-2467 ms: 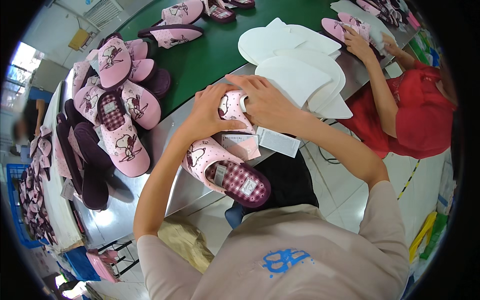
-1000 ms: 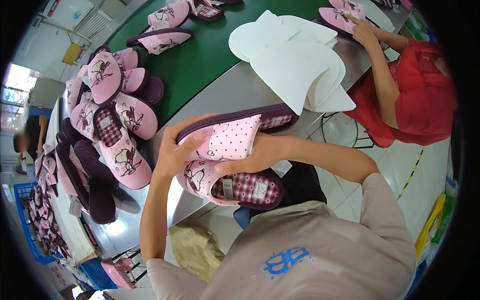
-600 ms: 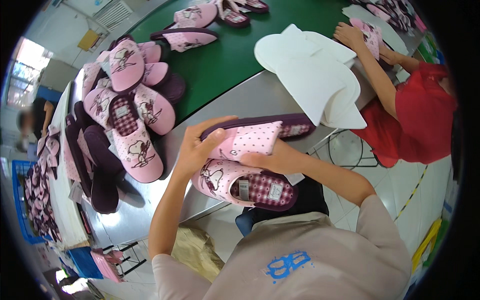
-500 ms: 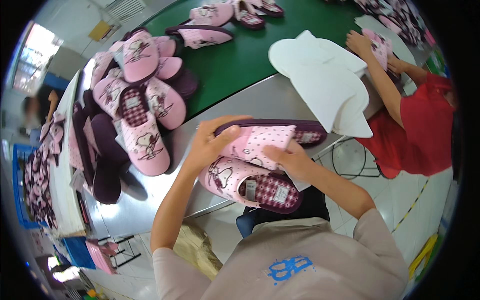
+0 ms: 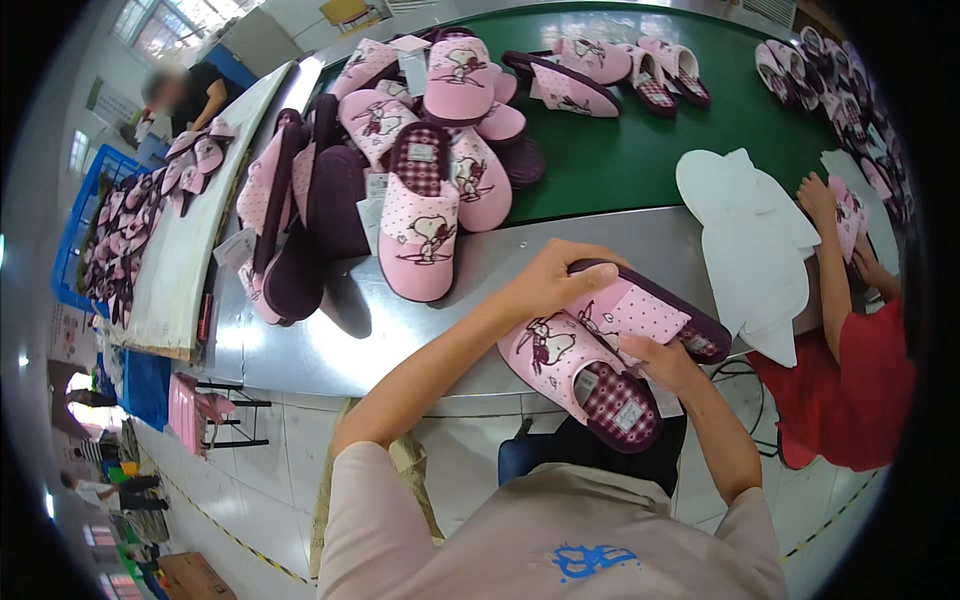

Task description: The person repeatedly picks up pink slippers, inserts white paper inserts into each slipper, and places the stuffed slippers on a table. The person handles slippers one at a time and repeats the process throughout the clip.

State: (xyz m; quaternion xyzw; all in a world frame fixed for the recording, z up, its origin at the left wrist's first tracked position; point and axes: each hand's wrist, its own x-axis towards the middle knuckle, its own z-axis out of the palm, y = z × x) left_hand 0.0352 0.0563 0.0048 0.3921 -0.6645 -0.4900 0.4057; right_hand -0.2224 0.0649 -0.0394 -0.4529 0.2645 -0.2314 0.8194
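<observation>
A pair of pink slippers with dark soles and checked insoles is held at the near edge of the metal table. My left hand (image 5: pixel 560 285) is closed round the toe end of the upper slipper (image 5: pixel 655 308), thumb on its pink top. This slipper lies on its side against the lower slipper (image 5: pixel 540 345), whose insole faces up. My right hand (image 5: pixel 662 362) grips the pair near the heel openings, thumb on the upper slipper; its other fingers are mostly hidden. A white tag hangs beside it.
A heap of similar slippers (image 5: pixel 420 265) stands to the left on the metal table. White shaped sheets (image 5: pixel 750 250) lie to the right, near a co-worker's red sleeve (image 5: pixel 870 340). More slippers (image 5: pixel 590 75) rest on the green surface. A blue crate (image 5: pixel 75 255) is far left.
The whole view has swung left, so the table's things appear further right. Both slippers stay in my hands and now slant more steeply down to the right.
</observation>
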